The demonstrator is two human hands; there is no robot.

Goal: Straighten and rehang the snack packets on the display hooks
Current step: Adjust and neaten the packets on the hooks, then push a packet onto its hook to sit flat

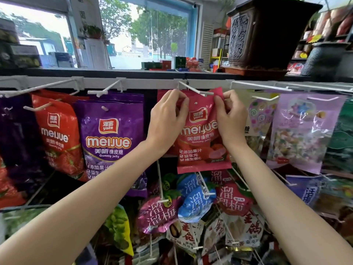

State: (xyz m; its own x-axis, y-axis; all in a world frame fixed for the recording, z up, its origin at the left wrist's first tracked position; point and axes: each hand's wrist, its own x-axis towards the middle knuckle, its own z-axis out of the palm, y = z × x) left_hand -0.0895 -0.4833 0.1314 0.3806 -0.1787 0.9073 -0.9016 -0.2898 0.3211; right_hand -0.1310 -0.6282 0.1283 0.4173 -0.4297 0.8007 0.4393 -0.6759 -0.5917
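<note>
Pink gummy packet [200, 131] sits high in the middle of the rack, held up at the top row of hooks, and I have both hands on its upper edge. My left hand [166, 119] pinches the top left corner, fingers [179, 96] curled over the edge, right beside the base of a white display hook [194, 90] that juts forward over the packet's top. My right hand [231, 119] pinches the top right corner, where the packet's edge is crumpled and folded upward. The packet tilts a little, its right side raised. Its punched hole [195, 102] shows just below the hook's rod, and I cannot tell whether the rod passes through it. Left of my hands, a purple gummy packet [110, 134] hangs on its own hook, and farther left a red gummy packet [59, 132] hangs tilted. To the right hangs a lilac candy bag [303, 134] with clear panels showing mixed sweets. Below the pink packet, the next row holds plum snack packets [196, 199] in magenta, blue and red, bunched close on their hooks and overlapping each other. Above the rack runs a dark shelf [133, 72], and on its right end stands a large dark carved planter [267, 33]. Behind the shelf a window [145, 33] looks out on trees.
</note>
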